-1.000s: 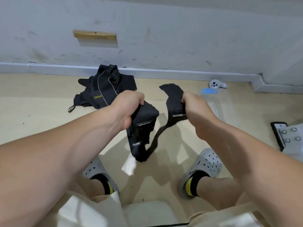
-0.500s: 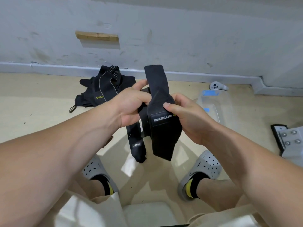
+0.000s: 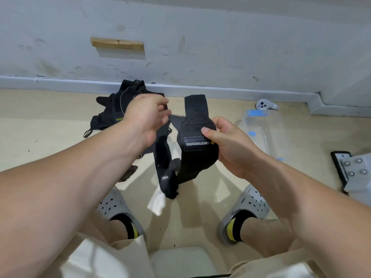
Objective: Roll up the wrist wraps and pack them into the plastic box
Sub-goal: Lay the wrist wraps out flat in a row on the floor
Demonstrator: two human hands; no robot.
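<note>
Black wrist wrap (image 3: 197, 155) is hanging near the plastic box (image 3: 267, 135); our right hand (image 3: 230, 147) is gripping its labelled part, our left hand (image 3: 146, 117) is pinching one end. Slack there may be loosening the roll.

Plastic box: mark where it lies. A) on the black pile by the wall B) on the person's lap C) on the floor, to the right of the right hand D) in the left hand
C: the clear plastic box rests on the floor just right of the right hand, which grips the wrist wrap.
</note>
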